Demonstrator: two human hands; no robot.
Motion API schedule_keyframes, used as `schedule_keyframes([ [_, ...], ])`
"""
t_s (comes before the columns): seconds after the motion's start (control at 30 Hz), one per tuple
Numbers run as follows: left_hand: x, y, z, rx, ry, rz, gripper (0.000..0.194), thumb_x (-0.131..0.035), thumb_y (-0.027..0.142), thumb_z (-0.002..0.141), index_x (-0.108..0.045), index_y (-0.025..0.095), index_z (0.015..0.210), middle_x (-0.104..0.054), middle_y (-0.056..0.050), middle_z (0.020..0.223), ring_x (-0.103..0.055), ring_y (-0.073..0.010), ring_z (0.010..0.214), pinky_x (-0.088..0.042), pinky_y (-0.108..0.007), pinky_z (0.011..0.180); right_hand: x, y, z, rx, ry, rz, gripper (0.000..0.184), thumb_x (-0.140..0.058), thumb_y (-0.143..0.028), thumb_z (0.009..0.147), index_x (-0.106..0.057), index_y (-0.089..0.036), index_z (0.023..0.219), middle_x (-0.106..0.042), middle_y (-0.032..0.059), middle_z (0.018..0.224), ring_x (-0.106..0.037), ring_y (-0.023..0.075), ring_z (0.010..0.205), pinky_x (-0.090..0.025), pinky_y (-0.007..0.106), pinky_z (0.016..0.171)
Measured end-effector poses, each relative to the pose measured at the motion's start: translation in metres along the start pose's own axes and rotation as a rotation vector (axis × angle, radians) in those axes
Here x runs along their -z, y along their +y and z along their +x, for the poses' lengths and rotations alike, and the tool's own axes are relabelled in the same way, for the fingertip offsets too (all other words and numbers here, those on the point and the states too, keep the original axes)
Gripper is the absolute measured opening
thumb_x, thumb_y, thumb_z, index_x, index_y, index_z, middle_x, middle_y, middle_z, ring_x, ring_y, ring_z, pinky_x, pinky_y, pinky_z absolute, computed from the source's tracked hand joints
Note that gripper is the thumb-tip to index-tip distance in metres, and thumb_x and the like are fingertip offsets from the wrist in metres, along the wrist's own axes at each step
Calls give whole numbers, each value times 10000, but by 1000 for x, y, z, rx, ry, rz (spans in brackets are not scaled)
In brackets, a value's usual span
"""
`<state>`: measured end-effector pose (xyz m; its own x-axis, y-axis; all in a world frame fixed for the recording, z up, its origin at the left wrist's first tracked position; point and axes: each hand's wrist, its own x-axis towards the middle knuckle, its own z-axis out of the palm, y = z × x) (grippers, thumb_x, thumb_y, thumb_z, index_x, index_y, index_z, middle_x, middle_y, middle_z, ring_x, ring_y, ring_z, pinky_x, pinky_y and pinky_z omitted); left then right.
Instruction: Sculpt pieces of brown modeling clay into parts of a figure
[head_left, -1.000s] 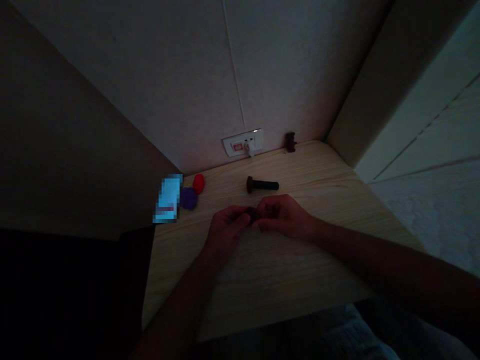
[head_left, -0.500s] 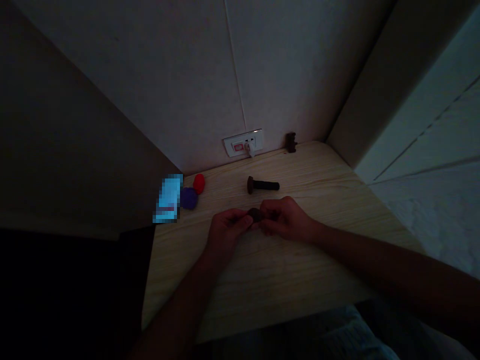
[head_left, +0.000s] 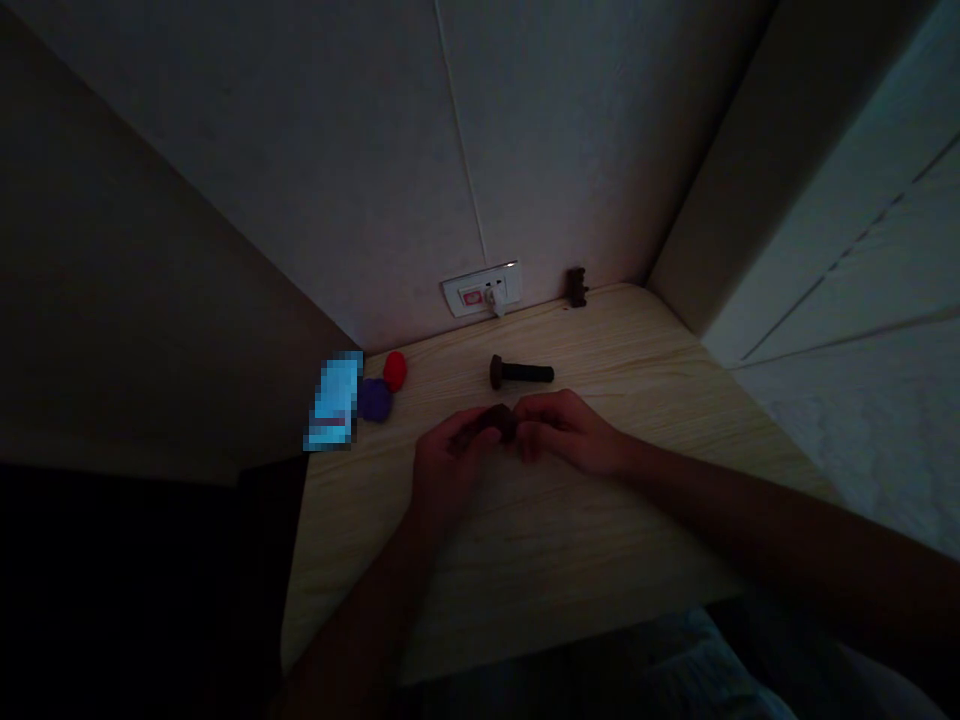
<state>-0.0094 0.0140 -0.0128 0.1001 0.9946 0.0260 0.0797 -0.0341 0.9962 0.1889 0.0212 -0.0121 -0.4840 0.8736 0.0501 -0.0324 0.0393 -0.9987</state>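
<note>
Over the middle of a light wooden table (head_left: 525, 540), my left hand (head_left: 446, 465) and my right hand (head_left: 574, 432) meet fingertip to fingertip. Both are closed on one small dark piece (head_left: 496, 421) held between them; the dim light hides its exact shape. Just beyond the hands a dark bolt-like piece (head_left: 522, 373) with a wide head lies on its side on the table, untouched.
A red lump (head_left: 395, 370) and a purple lump (head_left: 374, 399) sit at the table's left edge beside a glowing blue blurred patch (head_left: 333, 402). A wall socket (head_left: 482, 290) and a small dark object (head_left: 576, 286) are at the back wall. A wall closes the right side.
The hands stay together on the dark piece. My left fingers have shifted round it, and the piece now shows slightly higher between the fingertips. The bolt-like piece has not moved.
</note>
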Motion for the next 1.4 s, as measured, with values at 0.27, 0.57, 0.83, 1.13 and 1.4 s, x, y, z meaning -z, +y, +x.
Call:
schedule_keyframes([
  [0.27,-3,0,-6,-67,-8,93,140,-784,247,810,-789,217,946,-789,-54,923,-737,-213,841,-585,-334,818,-5,4,3,-30,22,-17,379,-681,-533,886,-670,-158,830,-670,-3,649,-632,126,554,-506,236,529],
  [0.57,-4,-3,0,32,-66,-315,330,-814,334,784,-731,224,1084,-767,-58,1044,-721,-209,967,-581,-347,884,-4,4,2,176,140,-155,219,-642,-379,949,-698,-171,990,-702,40,829,-655,158,717,-536,280,659],
  [0.83,-2,-3,-1,108,-47,-251,348,-811,376,795,-780,188,1087,-792,-106,1100,-739,-238,1001,-568,-365,937,1,6,3,345,191,-420,235,-722,-337,894,-742,-192,1078,-651,80,1006,-648,192,874,-558,323,753],
  [1.13,0,4,-3,2,26,-45,241,-831,220,731,-788,178,965,-819,-65,968,-768,-228,914,-601,-346,871,-4,4,2,296,195,-233,201,-758,-333,871,-723,-175,989,-692,51,926,-680,163,819,-560,282,736],
  [1.4,-1,5,-3,21,21,-27,220,-830,247,731,-775,169,929,-806,-57,844,-758,-186,754,-616,-297,738,-7,6,3,145,203,-13,208,-772,-354,839,-728,-163,911,-742,34,812,-683,157,726,-550,275,674],
])
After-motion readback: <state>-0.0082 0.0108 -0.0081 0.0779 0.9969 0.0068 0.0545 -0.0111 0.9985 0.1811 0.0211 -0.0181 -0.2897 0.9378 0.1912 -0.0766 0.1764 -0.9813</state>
